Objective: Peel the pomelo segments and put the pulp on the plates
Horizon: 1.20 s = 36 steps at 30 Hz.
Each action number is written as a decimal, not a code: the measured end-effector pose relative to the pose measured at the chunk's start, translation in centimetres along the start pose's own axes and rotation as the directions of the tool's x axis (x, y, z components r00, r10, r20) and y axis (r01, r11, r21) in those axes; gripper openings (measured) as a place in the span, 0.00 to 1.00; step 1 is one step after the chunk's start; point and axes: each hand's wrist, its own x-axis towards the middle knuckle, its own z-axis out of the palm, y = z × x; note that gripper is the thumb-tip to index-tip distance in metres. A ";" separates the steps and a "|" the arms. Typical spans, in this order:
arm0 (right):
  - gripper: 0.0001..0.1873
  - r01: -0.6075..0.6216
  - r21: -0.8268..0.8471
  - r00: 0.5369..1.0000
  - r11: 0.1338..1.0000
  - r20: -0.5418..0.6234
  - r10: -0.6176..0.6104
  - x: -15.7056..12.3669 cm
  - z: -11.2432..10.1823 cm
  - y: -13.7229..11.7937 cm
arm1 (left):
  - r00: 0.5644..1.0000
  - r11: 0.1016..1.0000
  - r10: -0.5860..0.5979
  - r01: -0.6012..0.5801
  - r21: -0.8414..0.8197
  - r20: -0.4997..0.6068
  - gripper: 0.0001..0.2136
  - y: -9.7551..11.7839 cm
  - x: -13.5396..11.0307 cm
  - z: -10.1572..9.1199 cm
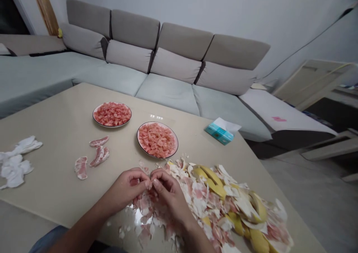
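Note:
My left hand [129, 187] and my right hand [170, 193] meet above the table's near side, thumbs and forefingers pinched together. Pink pomelo flesh [135, 182] shows between the curled fingers, mostly hidden by them. Beneath and to the right of my hands spreads a heap of pomelo peel [246, 208], yellow rind mixed with white pith and pinkish membrane scraps. Past my fingertips stands a dark-rimmed plate of loose pomelo pulp [158, 139]. Another plate of redder pulp [112, 114] is farther left. A few peeled pomelo segments [81, 167] lie left of my hands.
Crumpled white tissues [15, 163] lie at the left of the cream table [64, 133]. A blue tissue pack [220, 132] sits near the right edge, one tissue sticking out. Behind the table runs a grey sofa [167, 91]. Pale furniture stands at the right.

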 end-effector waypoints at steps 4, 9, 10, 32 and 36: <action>0.15 -0.073 0.236 0.993 0.969 -0.069 0.092 0.2 -0.4 -0.1 | 0.999 0.999 -0.036 0.036 0.023 -0.009 0.12 -0.1 -0.1 0.0; 0.13 0.014 0.174 0.940 0.985 -0.337 0.046 0.4 -1.1 -1.3 | 0.995 0.966 0.071 -0.052 0.255 -0.068 0.10 -0.8 0.1 0.1; 0.13 0.014 0.147 0.933 0.989 -0.358 0.040 0.4 -1.2 -1.4 | 0.990 0.944 0.114 -0.080 0.321 -0.088 0.09 -0.9 0.2 0.2; 0.10 0.086 -0.776 0.897 0.625 -0.213 -0.388 9.6 -5.2 -2.1 | 0.966 0.960 -0.118 0.052 -0.274 -0.231 0.10 -1.4 0.6 0.2; 0.12 0.038 -0.810 0.903 0.585 -0.223 -0.368 9.4 -5.5 -2.7 | 0.964 0.857 -0.199 0.082 -0.509 -0.178 0.09 -0.7 0.1 -0.1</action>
